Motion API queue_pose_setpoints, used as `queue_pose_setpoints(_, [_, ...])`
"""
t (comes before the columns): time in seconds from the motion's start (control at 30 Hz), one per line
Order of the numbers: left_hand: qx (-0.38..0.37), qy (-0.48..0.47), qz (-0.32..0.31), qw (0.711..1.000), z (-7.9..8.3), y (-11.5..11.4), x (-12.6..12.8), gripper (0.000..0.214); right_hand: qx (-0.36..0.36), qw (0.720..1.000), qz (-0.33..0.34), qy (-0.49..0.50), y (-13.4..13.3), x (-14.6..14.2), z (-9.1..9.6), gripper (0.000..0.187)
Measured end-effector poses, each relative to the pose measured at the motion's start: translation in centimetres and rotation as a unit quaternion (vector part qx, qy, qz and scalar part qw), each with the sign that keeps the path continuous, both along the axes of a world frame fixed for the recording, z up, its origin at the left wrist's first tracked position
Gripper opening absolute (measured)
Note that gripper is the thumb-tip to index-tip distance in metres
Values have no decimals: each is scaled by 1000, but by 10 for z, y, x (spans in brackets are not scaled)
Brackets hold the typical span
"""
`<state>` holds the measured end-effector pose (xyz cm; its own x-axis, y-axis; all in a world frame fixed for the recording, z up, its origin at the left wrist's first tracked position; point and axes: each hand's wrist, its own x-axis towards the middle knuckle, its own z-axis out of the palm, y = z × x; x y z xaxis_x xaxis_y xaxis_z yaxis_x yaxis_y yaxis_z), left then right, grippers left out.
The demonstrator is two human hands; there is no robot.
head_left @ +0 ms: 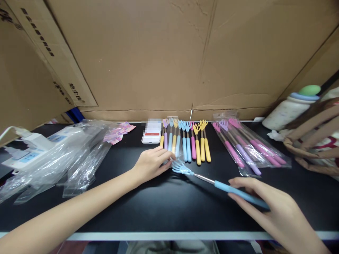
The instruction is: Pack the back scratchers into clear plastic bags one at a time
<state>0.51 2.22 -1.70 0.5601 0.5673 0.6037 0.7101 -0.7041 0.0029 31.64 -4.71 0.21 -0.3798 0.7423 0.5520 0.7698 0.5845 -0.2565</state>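
Note:
My right hand (270, 201) grips a back scratcher (230, 188) by its light blue handle. Its metal rod points left and ends in a light blue claw. Close to that claw is my left hand (155, 163), thumb and fingers pinched at what looks like the near edge of a clear plastic bag (180, 155); the fingertips partly hide it. Beyond my left hand lie several back scratchers in yellow, purple and blue (170, 141), claws away from me. Beside them on the right are loose blue, pink and yellow back scratchers (198, 151).
Bagged pink and purple scratchers (238, 146) lie at right, near a bottle (286, 111) and a brown bag (307, 144). A phone (151, 135) sits at the back. Clear bags (82, 158), colourful cards (119, 132) and a power strip (31, 155) are left. Cardboard (148, 60) walls the back.

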Motion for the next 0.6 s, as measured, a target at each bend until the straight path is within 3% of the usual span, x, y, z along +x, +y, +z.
queue_pose_setpoints(0.4, [21,44,-39,998,-2,-1,0,14,-11,998,-60,1,-39,-11,-27,22])
queue_pose_setpoints(0.6, [19,74,-63,995,-2,0,0,16,-28,997,-71,6,-51,-10,-31,20])
